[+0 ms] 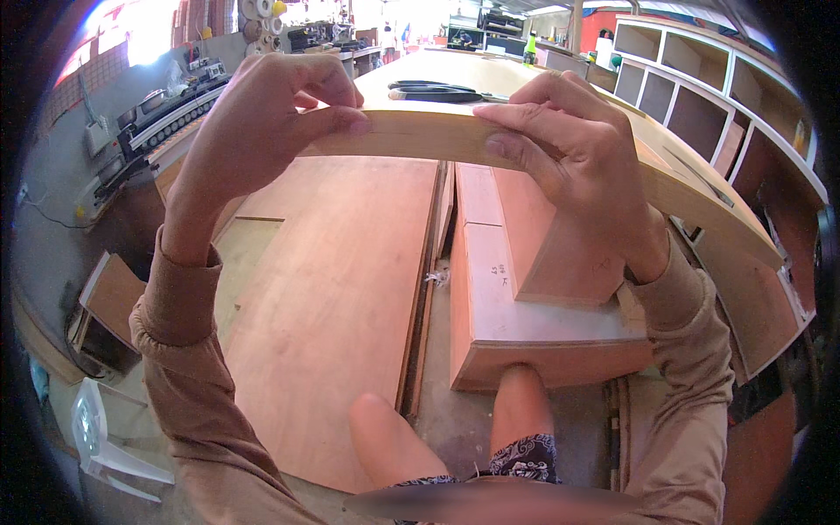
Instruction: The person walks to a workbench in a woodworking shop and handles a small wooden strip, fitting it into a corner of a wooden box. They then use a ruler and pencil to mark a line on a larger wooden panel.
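A pale wooden edge strip (424, 134) runs across in front of me, along the near edge of a large light-coloured tabletop (411, 68). My left hand (262, 127) pinches it, with the thumb against its face and the fingers curled above. Farther right, my right hand (573, 140) pinches the same strip between thumb and forefinger. Whether the strip is fixed to the tabletop there, I cannot tell. Just behind it, between my hands, lies a dark-handled tool (433, 91) that looks like scissors.
Below are a large plywood sheet (332, 297) and a wood box (551, 350) close to my legs. A white plastic chair (101, 433) stands at lower left. White-edged open shelving (691, 66) is at right. A long machine (171, 109) lines the left wall; a green bottle (530, 48) stands far back.
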The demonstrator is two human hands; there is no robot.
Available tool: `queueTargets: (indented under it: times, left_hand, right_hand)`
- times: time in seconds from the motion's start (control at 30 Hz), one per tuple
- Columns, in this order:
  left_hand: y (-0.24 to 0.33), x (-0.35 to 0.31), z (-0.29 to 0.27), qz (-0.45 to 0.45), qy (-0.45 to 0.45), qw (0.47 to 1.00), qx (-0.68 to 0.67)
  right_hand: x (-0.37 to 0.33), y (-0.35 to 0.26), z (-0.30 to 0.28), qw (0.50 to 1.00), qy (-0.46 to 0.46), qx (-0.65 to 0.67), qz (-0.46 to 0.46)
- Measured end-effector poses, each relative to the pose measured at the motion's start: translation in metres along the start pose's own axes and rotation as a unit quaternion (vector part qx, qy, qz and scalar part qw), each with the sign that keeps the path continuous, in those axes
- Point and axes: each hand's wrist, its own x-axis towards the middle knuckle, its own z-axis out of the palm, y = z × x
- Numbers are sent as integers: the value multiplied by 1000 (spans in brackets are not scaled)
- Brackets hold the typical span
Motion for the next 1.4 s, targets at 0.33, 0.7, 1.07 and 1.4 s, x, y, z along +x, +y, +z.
queueTargets:
  times: [0.33, 0.7, 1.07, 1.4]
  left_hand:
    - [-5, -4, 2, -36, -1, 997, -67]
    - [4, 10, -17, -124, -121, 985, 11]
    - [-1, -6, 4, -9, 53, 998, -40]
    - [-14, -12, 12, 111, 71, 989, 65]
  right_hand:
    - [10, -2, 12, 1000, -5, -16, -26]
    - [19, -12, 14, 999, -36, -13, -4]
    - [41, -22, 49, 999, -23, -18, -28]
    - [49, -16, 48, 996, -52, 67, 10]
